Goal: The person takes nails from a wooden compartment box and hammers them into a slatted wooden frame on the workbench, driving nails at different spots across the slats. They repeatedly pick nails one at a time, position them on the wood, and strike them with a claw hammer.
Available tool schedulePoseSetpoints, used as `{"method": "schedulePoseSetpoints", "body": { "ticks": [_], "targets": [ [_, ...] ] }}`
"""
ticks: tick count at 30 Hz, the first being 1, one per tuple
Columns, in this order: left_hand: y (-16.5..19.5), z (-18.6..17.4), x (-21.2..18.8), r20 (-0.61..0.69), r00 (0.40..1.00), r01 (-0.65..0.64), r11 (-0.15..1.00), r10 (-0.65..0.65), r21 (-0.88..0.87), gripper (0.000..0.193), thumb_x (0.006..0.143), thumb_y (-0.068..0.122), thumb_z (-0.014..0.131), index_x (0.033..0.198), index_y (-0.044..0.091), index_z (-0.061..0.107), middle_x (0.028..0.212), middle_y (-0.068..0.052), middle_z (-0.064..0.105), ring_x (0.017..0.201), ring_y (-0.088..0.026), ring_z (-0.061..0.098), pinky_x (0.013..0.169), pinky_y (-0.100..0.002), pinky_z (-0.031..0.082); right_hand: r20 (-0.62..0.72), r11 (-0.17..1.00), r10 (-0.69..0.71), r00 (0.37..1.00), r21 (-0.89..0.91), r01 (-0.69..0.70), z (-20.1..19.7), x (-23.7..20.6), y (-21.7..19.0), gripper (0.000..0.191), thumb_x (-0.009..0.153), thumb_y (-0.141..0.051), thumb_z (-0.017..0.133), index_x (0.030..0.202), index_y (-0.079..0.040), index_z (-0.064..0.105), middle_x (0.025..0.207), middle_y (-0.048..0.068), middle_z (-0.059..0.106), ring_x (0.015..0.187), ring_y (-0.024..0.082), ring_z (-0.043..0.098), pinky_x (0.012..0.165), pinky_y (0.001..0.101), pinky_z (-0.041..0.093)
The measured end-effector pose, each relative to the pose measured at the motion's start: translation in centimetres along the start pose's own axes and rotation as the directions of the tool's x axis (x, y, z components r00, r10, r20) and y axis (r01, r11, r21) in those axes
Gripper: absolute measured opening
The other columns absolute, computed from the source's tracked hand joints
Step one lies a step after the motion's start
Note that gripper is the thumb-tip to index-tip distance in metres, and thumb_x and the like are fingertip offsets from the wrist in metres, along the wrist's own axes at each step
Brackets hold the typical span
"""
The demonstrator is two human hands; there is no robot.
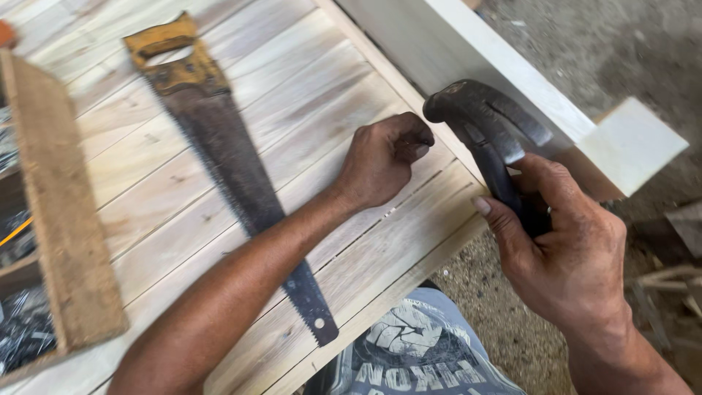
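Observation:
My right hand (563, 249) grips a dark claw hammer (482, 121) close to its head, which hangs just right of my left fingers. My left hand (380, 161) rests on the pale plank tabletop (307, 80) with its fingers pinched together beside a white painted board (512, 80) standing on edge along the table's far side. Whatever the fingers pinch is too small to tell. A rusty handsaw (227, 161) with a yellow-brown handle lies flat on the planks, its blade passing under my left forearm.
A wooden tray (62, 219) with compartments of dark nails sits at the table's left edge. Gravelly ground (621, 44) lies beyond the table on the right, with wood scraps (669, 281). My printed shirt (417, 358) shows at the near edge.

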State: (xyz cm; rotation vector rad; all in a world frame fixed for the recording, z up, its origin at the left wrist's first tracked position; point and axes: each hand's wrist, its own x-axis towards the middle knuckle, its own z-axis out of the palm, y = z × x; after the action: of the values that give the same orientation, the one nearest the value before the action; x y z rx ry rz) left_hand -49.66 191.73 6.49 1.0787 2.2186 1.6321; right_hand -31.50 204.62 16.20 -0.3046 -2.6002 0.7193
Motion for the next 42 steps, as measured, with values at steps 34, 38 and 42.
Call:
{"method": "schedulePoseSetpoints", "body": {
  "ticks": [34,38,42],
  "targets": [
    [-1.9,0.8,2.1,0.152,0.971,-0.214,0.958,0.187,0.193,0.007,0.086,0.0,0.074,0.091,0.004,0.075,0.102,-0.007,0.076,0.108,-0.023,0.064,0.094,-0.042,0.048,-0.07,0.994,-0.101,0.992,-0.057,0.097,0.1,-2.4,-0.4,0.022,0.102,-0.005,0.066,0.117,0.011,0.064,0.075,0.017,0.067,0.052,0.017,0.064,0.04,0.0275,0.048],
    [-1.7,0.8,2.3,0.193,0.974,-0.17,0.952,0.123,0.255,0.011,0.084,-0.005,0.071,0.086,0.005,0.075,0.1,-0.007,0.076,0.106,-0.023,0.065,0.092,-0.042,0.048,0.102,0.99,0.01,0.995,-0.143,0.005,2.2,-1.5,0.0,0.018,0.103,-0.002,0.062,0.117,0.01,0.065,0.078,0.017,0.068,0.047,0.015,0.062,0.036,0.026,0.048],
    [-1.8,0.8,2.2,0.158,0.97,-0.22,0.943,0.184,0.249,0.015,0.081,-0.006,0.07,0.089,0.004,0.076,0.101,-0.008,0.075,0.106,-0.027,0.063,0.091,-0.042,0.048,0.071,0.989,-0.092,0.993,-0.108,0.1,1.4,-2.0,-0.2,0.024,0.1,-0.008,0.067,0.117,0.009,0.064,0.076,0.016,0.068,0.051,0.016,0.064,0.035,0.0269,0.05]
  ]
}}
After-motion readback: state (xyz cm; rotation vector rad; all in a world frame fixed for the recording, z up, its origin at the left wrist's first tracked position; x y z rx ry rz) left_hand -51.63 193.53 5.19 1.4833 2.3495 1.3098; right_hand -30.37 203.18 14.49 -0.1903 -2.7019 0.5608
